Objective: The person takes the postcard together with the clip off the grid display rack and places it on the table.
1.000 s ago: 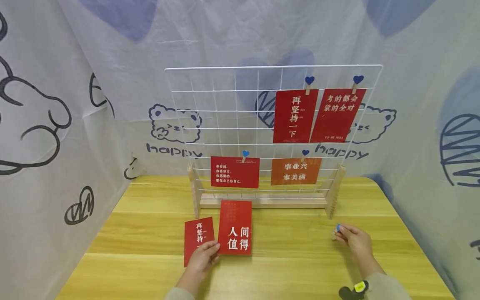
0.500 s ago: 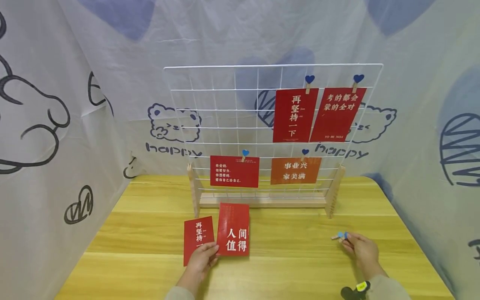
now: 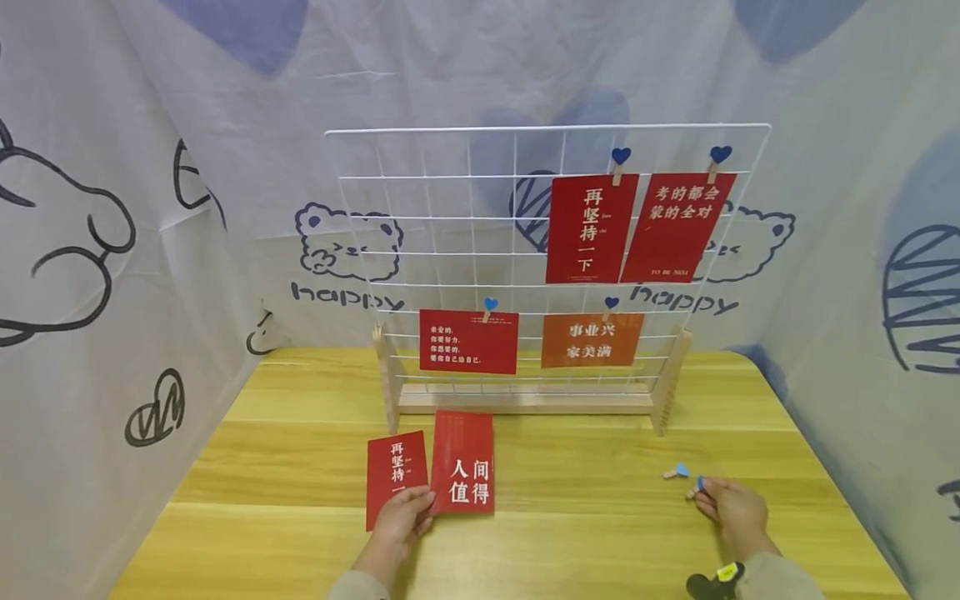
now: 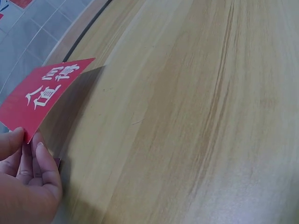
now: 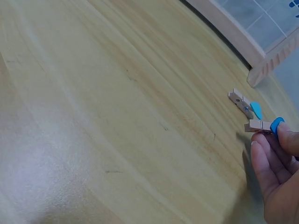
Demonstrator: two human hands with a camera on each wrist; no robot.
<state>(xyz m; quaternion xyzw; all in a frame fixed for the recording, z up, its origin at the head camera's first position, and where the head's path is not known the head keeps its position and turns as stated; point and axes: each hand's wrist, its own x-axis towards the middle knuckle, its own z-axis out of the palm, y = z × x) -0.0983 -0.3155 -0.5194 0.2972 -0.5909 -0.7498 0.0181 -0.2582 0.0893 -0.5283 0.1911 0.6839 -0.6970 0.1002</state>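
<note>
Between thumb and fingers, my left hand (image 3: 403, 518) pinches the lower left corner of a red card (image 3: 462, 460) with white characters. In the left wrist view that card (image 4: 44, 91) is tilted up off the table. A second red card (image 3: 395, 472) lies on the table, partly hidden by the left hand. At the right, my right hand (image 3: 738, 510) pinches a wooden clothespin (image 5: 259, 126) with a blue heart at its end. Another clothespin (image 5: 241, 101), with a lighter blue heart, lies on the table just beyond it.
A white wire grid (image 3: 470, 218) stands in a wooden base (image 3: 525, 405) at the table's back. Blue-heart clothespins hold two red cards (image 3: 592, 229) high on its right, and a red card (image 3: 468, 342) and an orange card (image 3: 592, 341) low down.
My right hand has moved right and toward me with the clothespin, away from the clothespin on the table. The card in my left hand has shifted slightly left and toward me.
</note>
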